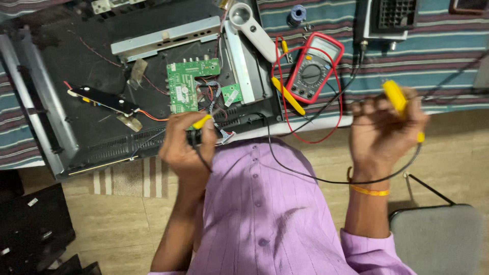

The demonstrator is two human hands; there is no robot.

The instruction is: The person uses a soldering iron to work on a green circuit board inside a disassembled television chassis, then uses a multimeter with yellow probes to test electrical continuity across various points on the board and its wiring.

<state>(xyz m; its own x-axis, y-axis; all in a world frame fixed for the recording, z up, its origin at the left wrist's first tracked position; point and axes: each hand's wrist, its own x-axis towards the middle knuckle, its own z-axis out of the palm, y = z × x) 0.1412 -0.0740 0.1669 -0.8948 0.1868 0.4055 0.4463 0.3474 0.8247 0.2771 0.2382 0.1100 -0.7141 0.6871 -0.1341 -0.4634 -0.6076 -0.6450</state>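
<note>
Just below the green circuit board (187,85), which sits inside the opened black back of a flat screen set (76,127), the person's left hand (186,145) is clenched around a yellow-tipped probe (201,121). That probe's tip points up toward the lower edge of the board, among the thin coloured wires (214,104) there; whether it touches anything cannot be told. A black lead (290,170) runs from this hand, curving across the lilac shirt (265,214) toward the other hand.

Well to the right of the board, past the edge of the set, the right hand (384,130) is raised and closed around a second yellow probe (395,98), whose handle sticks up out of the fist. An orange band (369,191) circles that wrist.

Between the board and the right hand lies a red-cased multimeter (314,66) on the striped cloth (438,61), with a red lead (310,138) looped around it and a loose yellow probe (288,95) at its left. Right of the board and above it, a white magnifier (252,28) rests on a grey metal bracket (244,71). Left of the board, a black speaker strip (102,99) lies inside the set. Far below and right of the board stands a grey chair seat (438,237).
</note>
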